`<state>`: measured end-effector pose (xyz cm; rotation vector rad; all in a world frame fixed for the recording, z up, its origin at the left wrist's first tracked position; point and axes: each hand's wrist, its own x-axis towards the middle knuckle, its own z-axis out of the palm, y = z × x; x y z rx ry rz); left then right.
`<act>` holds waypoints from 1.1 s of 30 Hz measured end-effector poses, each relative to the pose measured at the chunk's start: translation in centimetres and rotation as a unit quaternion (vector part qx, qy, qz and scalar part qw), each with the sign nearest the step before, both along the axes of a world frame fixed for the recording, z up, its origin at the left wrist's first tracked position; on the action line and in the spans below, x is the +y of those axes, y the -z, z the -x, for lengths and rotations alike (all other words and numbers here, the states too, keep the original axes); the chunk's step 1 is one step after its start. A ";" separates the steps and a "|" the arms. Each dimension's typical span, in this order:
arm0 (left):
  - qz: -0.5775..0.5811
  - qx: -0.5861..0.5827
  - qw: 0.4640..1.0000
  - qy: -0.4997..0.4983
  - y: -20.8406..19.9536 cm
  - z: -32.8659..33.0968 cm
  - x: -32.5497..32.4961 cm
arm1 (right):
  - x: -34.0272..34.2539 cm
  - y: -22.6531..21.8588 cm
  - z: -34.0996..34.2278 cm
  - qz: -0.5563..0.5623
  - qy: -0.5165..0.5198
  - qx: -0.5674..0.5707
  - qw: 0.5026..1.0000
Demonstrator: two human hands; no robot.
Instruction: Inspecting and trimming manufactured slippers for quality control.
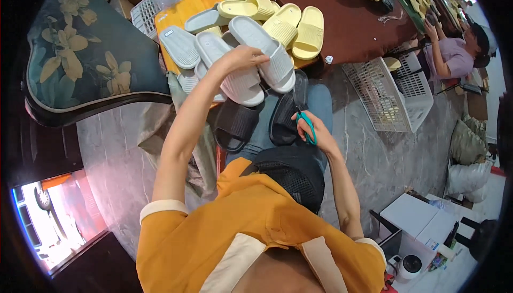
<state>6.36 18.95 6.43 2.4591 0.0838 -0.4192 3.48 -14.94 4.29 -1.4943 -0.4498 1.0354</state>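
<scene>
I see the right hand (315, 129) curled round teal-handled scissors (305, 118); ahead-left, the left hand (241, 59) is nearer the grey slide sandal (261, 37), fingers extended, though I cannot tell whether pinching; the sandal lies at its fingertips, long axis running far-left to near-right.

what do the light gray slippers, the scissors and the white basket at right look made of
Light gray slippers: probably molded foam or soft plastic, matte, judging by thick soles and ribbed straps.
Scissors in the right hand: smooth, evenly teal handles suggest plastic; blade material unclear.
White basket: likely rigid, matte plastic, given its lattice walls.
</scene>
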 end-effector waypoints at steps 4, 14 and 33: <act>0.086 -0.075 0.993 -0.023 2.3 0.3 0.4 | 0.3 0.5 0.0 -0.023 0.001 -0.008 1.000; 0.236 -0.108 0.965 -0.034 -4.4 4.9 -0.7 | -1.2 -3.3 0.2 -0.061 -0.120 -0.031 0.990; 0.256 -0.031 0.966 0.014 5.0 7.7 -3.3 | -2.4 -5.3 -2.1 0.285 -0.365 -0.206 0.862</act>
